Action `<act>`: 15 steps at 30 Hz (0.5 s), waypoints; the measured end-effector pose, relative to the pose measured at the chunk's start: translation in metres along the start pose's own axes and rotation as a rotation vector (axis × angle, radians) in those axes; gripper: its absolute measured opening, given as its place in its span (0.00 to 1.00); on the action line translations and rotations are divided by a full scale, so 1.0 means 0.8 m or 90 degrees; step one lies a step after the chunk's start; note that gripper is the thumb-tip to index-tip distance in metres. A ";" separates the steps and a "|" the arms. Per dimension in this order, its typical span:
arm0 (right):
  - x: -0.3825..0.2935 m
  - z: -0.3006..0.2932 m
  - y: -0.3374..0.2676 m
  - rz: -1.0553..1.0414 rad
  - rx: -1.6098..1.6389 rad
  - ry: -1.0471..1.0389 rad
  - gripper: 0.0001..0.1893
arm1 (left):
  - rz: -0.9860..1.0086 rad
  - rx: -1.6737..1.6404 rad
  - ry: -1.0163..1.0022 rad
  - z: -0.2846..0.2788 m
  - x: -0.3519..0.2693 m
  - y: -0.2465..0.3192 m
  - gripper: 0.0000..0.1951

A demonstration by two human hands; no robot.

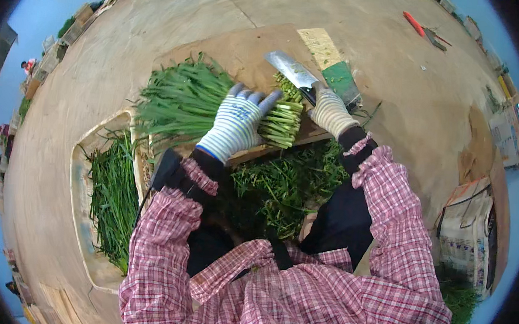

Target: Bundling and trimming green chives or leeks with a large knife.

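Note:
A large bundle of long green leafy stalks (187,97) lies across a low board (245,46), leaves to the left, pale cut ends to the right. Around the bundle near those ends is my left hand (237,121), in a striped knit glove. My right hand (332,108), gloved too, grips the black handle of a cleaver (292,68); its broad blade points to the upper left over the board, just beyond the stalk ends. Short cut stem pieces (288,86) lie by the blade, and green bits stick to the metal.
A white plastic crate (76,193) with more green stalks stands at my left. Loose trimmings (285,182) are heaped below the board, between my legs. A green piece (341,81) lies at the board's right end. A red-handled tool (414,24) lies on the floor; a woven bag (466,233) is at my right.

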State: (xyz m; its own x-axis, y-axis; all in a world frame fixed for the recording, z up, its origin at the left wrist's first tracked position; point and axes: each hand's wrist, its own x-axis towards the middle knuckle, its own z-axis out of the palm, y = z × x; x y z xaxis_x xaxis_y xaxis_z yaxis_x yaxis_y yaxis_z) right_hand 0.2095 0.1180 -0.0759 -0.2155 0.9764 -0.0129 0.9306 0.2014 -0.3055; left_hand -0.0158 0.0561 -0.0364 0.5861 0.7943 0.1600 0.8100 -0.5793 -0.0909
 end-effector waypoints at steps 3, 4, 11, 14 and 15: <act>-0.030 -0.042 -0.015 0.062 0.086 0.010 0.31 | -0.088 0.025 0.038 -0.005 0.001 -0.026 0.50; -0.037 -0.040 -0.014 0.082 0.075 0.047 0.31 | -0.119 0.049 0.036 -0.005 0.004 -0.040 0.52; -0.090 -0.018 -0.028 -0.111 0.212 0.287 0.23 | -0.157 0.026 -0.023 0.039 0.004 -0.080 0.55; -0.098 0.028 -0.007 -0.063 0.180 0.245 0.20 | -0.209 0.012 -0.140 0.002 0.037 -0.057 0.55; -0.105 0.020 -0.016 -0.064 0.182 0.241 0.20 | -0.252 -0.006 -0.230 -0.011 0.038 -0.053 0.55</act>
State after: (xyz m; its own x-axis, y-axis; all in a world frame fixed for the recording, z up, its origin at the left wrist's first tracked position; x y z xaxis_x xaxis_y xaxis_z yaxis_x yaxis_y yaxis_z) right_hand 0.2106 0.0319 -0.0859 -0.1285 0.9233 0.3620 0.7810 0.3192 -0.5368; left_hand -0.0324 0.1029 -0.0188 0.2075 0.9636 -0.1683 0.9711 -0.2237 -0.0832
